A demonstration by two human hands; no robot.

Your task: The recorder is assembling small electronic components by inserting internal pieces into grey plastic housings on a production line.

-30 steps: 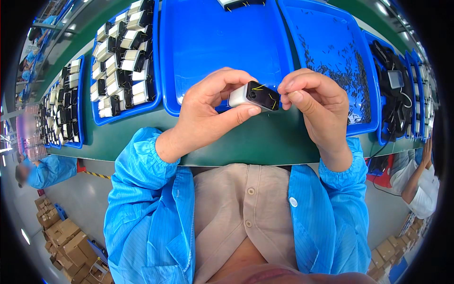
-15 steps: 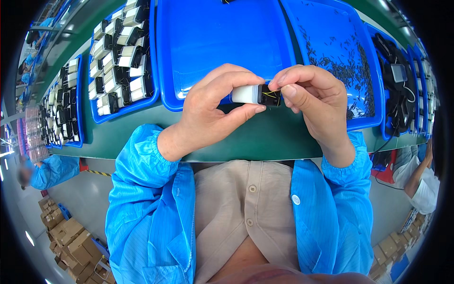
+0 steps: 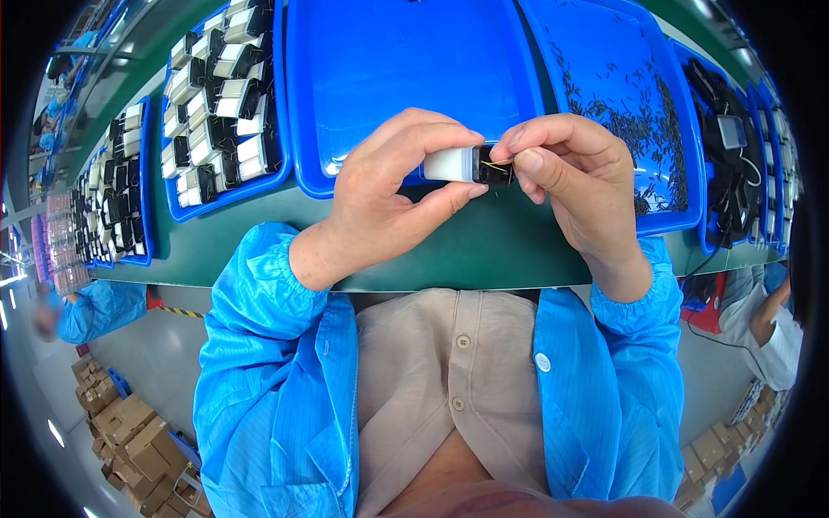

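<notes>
My left hand [image 3: 376, 186] is closed round a small block-shaped unit, white at one end with a black housing [image 3: 496, 171] at the other. Its thumb and fingers press the unit from opposite sides, and the black end points right. Thin yellowish wires [image 3: 499, 163] stick out of that black end. Against them, my right hand [image 3: 574, 173] pinches with thumb and forefinger, apparently on a wire; the exact grip is partly hidden. Both hands are over the near edge of a blue tray [image 3: 414, 78].
At left, a blue tray [image 3: 283, 160] holds many similar white-and-black units. A blue tray [image 3: 673, 226] at right has small dark slivers scattered in it. Beyond it lie black devices with a cable [image 3: 730, 164]. The green tabletop [image 3: 449, 250] runs along the front.
The unit has turned slightly in my left hand, its black end tilting a little upward. My right fingers stay at the wires, with the hand slightly shifted.
</notes>
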